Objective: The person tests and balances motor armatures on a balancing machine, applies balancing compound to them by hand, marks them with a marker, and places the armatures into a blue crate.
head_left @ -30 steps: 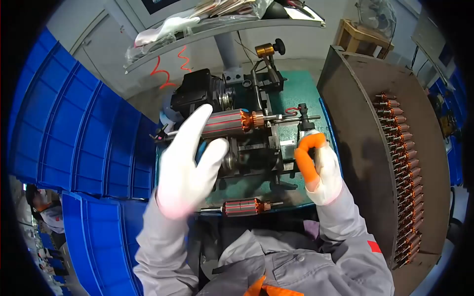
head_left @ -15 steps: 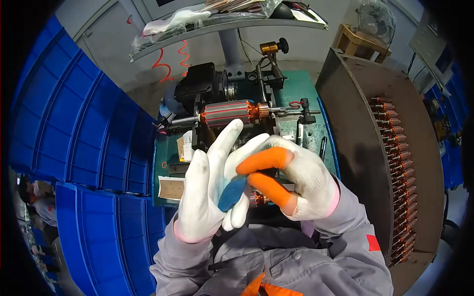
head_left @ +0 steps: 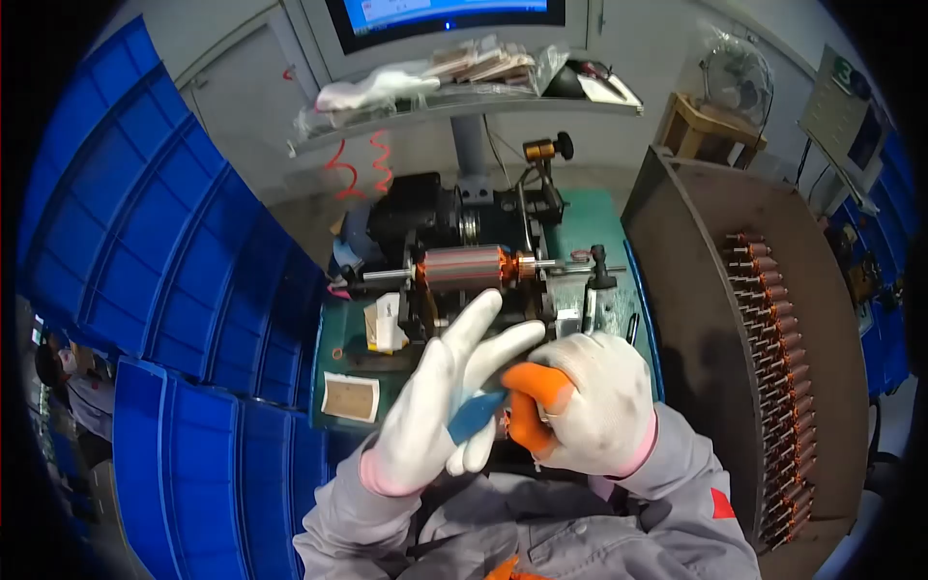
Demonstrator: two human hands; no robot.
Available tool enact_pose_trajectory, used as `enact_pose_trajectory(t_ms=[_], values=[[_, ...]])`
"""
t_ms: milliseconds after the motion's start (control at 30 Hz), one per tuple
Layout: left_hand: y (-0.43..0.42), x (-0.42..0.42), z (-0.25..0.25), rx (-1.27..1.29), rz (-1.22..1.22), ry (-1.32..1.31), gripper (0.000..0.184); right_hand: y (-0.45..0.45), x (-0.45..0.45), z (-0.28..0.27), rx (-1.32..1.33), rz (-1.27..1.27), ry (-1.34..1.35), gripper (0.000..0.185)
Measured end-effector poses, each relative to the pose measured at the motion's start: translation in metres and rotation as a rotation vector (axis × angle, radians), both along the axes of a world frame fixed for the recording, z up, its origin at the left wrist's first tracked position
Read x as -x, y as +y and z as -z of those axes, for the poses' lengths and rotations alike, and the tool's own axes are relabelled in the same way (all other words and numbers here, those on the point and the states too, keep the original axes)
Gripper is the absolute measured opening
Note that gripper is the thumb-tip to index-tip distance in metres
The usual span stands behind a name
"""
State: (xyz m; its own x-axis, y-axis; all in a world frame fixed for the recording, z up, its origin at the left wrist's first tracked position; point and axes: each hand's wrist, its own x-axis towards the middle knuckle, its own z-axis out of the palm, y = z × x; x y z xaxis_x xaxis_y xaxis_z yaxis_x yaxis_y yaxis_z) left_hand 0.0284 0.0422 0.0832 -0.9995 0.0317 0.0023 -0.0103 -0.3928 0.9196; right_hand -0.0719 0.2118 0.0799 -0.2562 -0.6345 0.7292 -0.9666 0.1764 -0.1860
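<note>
My left hand [head_left: 420, 425], in a white glove, has its upper fingers stretched out and its lower fingers curled around a flat lump of blue putty [head_left: 474, 418]. The white-gloved right hand [head_left: 590, 401] has orange covers on its thumb and finger, which pinch the right end of the putty. Just beyond my hands, a motor armature [head_left: 464, 266] with copper windings lies level across the supports of a bench machine [head_left: 420, 213]. Part of another armature [head_left: 504, 423] shows between my hands, mostly hidden.
A brown bin [head_left: 677, 280] on the right holds a stack of several armatures [head_left: 778, 377]. Blue crates [head_left: 193, 232] are piled on the left. A shelf [head_left: 464, 104] and a monitor [head_left: 445, 12] stand behind. On the green bench lies a small open box [head_left: 350, 397].
The view has tilted up, bringing the monitor into sight. My right fingers have curled in more tightly at the putty's end, and the putty now stretches farther toward them.
</note>
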Motion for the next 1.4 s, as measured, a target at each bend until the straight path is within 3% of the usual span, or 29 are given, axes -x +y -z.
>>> enact_pose_trajectory(t_ms=[67, 100, 133, 167, 200, 233, 300, 433, 500, 600, 667, 800, 1067, 1100, 1200, 1267, 1400], values=[[-0.006, -0.009, 0.0, 0.135, -0.053, 0.008, 0.062, 0.028, 0.022, -0.003, 0.089, 0.042, 0.048, 0.021], [-0.012, -0.01, 0.006, 0.353, -0.118, 0.094, 0.062, 0.048, 0.033, 0.008, 0.311, 0.105, -0.281, 0.016], [-0.019, -0.011, 0.012, 0.574, -0.201, 0.165, 0.062, 0.068, 0.044, 0.019, 0.617, 0.12, -0.587, 0.026], [-0.019, -0.006, 0.007, 0.93, -0.273, 0.244, 0.061, 0.076, 0.043, 0.013, 0.823, -0.053, -0.781, 0.017], [-0.019, -0.001, 0.002, 1.285, -0.382, 0.306, 0.061, 0.072, 0.043, 0.015, 0.741, 0.063, -0.757, 0.01], [-0.017, 0.008, 0.001, 1.438, -0.423, 0.342, 0.06, 0.065, 0.042, 0.018, 0.649, 0.185, -0.743, 0.003], [-0.027, 0.034, 0.019, 1.668, -0.493, 0.352, 0.063, 0.049, 0.046, 0.034, 0.492, 0.129, -0.711, 0.012], [-0.047, 0.056, 0.024, 1.664, -0.413, 0.363, 0.059, 0.035, 0.061, 0.055, 0.394, 0.166, -0.465, 0.014], [-0.055, 0.065, 0.019, 1.584, -0.369, 0.323, 0.056, 0.015, 0.069, 0.061, 0.326, 0.287, -0.164, 0.013], [-0.048, 0.058, 0.024, 1.592, -0.4, 0.306, 0.057, -0.007, 0.077, 0.062, 0.239, 0.305, -0.054, 0.012], [-0.049, 0.052, 0.033, 1.657, -0.423, 0.407, 0.06, -0.023, 0.076, 0.062, 0.234, 0.363, -0.072, 0.018], [-0.046, 0.047, 0.039, 1.611, -0.443, 0.368, 0.062, -0.046, 0.086, 0.067, 0.266, 0.326, -0.116, 0.035], [-0.047, 0.046, 0.042, 1.63, -0.451, 0.38, 0.064, -0.052, 0.086, 0.062, 0.148, 0.258, -0.14, 0.029], [-0.045, 0.045, 0.041, 1.521, -0.452, 0.315, 0.063, -0.051, 0.083, 0.06, 0.125, 0.258, -0.143, 0.031], [-0.051, 0.046, 0.039, 1.634, -0.445, 0.374, 0.06, -0.055, 0.073, 0.061, 0.091, 0.302, -0.019, 0.036], [-0.052, 0.044, 0.034, 1.55, -0.42, 0.334, 0.062, -0.056, 0.067, 0.056, 0.048, 0.333, 0.088, 0.038], [-0.054, 0.042, 0.033, 1.608, -0.415, 0.313, 0.061, -0.052, 0.066, 0.051, -0.054, 0.298, 0.084, 0.04]])
